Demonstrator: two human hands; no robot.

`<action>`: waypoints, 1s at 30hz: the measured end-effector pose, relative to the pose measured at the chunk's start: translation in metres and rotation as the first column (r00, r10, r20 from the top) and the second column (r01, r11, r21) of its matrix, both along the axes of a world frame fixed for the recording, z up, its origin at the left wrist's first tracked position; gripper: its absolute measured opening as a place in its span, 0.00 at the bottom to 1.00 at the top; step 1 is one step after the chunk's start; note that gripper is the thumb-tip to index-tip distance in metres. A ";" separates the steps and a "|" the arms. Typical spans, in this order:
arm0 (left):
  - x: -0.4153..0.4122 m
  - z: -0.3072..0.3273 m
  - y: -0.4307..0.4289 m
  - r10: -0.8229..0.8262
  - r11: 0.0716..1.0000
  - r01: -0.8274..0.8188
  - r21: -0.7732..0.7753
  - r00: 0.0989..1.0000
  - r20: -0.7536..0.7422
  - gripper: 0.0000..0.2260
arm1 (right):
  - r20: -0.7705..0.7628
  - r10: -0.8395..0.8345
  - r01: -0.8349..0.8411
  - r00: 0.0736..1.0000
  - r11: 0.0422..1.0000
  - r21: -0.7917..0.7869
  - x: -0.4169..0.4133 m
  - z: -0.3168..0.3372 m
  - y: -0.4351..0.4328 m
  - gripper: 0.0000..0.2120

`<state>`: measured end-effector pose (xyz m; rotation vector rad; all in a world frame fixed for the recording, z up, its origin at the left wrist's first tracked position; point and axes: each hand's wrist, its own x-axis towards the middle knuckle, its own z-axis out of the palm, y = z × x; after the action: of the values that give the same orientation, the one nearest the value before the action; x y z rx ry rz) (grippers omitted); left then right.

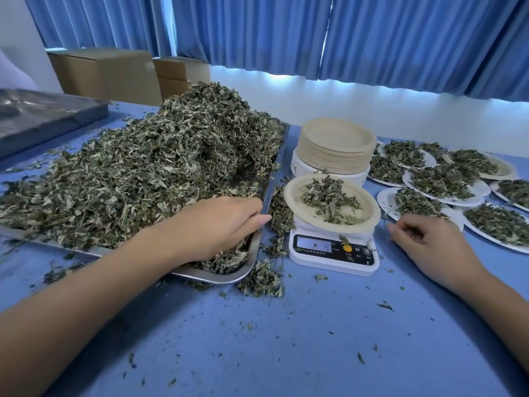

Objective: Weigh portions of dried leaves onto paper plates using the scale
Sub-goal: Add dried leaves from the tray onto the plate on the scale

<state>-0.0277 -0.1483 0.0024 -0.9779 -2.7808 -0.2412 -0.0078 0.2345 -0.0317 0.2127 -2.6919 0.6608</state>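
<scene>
Left hand (pixel 220 224) grabs dried leaves (pixel 160 167) in tray (pixel 229 278), likely topping up paper plate (pixel 289 196) on scale (pixel 329 263); right hand (pixel 429 245) rests loosely curled, empty, nearby.

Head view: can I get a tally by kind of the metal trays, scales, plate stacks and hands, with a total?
Metal trays: 2, the heaped tray of leaves and the far-left tray
Scale: 1
Plate stack: 1
Hands: 2, left hand and right hand
Total: 6
</scene>
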 end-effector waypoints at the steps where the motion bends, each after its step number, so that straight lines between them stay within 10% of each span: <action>1: -0.001 0.000 0.002 0.016 1.000 -0.017 -0.020 1.000 -0.017 0.17 | 0.002 -0.004 0.004 1.000 1.000 0.004 0.000 0.000 0.000 0.16; 21: -0.067 0.056 0.028 0.101 0.980 -0.070 0.187 0.981 -0.164 0.18 | 0.013 -0.019 0.019 1.000 1.000 0.012 0.000 -0.001 -0.003 0.15; 30: -0.089 0.054 0.118 -0.108 0.926 0.057 0.374 0.987 0.117 0.26 | 0.027 -0.007 0.007 1.000 1.000 -0.004 0.001 -0.001 -0.001 0.16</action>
<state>-0.1165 -0.0300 0.0561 -1.0116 -2.6652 -0.8402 -0.0064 0.2331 -0.0323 0.1942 -2.7153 0.6722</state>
